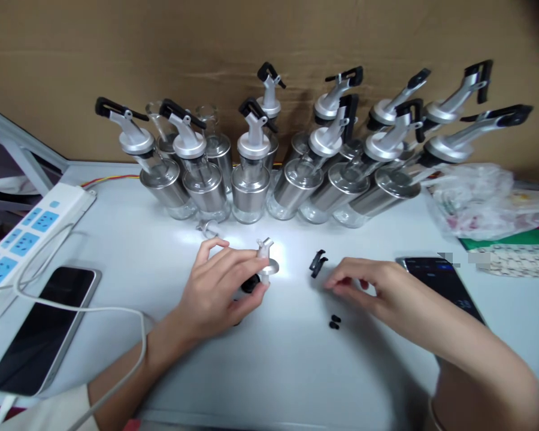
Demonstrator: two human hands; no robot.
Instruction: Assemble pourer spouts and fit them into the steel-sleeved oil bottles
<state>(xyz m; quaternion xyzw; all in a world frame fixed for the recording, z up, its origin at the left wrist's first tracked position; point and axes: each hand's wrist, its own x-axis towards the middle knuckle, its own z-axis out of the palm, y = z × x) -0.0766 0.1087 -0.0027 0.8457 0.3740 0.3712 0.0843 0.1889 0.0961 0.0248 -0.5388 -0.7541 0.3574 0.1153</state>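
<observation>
My left hand (227, 281) is closed, holding a silver bottle pourer spout (266, 257) upright between thumb and fingers. A round black part (250, 284) shows under its fingers, partly hidden. Behind that hand a second silver pourer spout (210, 228) lies on the table. To the right, my right hand (368, 284) hovers low with thumb and fingertips drawn together; whether anything is pinched there I cannot make out. Just left of those fingertips lie two black pourer levers (318, 263). Small black plugs (335, 322) rest nearer to me.
Several glass bottles with steel sleeves (250, 185), most topped by silver pourers with black levers, stand along the cardboard back wall (197, 48). At left are a power strip (31, 233), a phone (45, 329) and a white cable (112, 309). Another phone (440, 287) and plastic bags (476, 197) lie right.
</observation>
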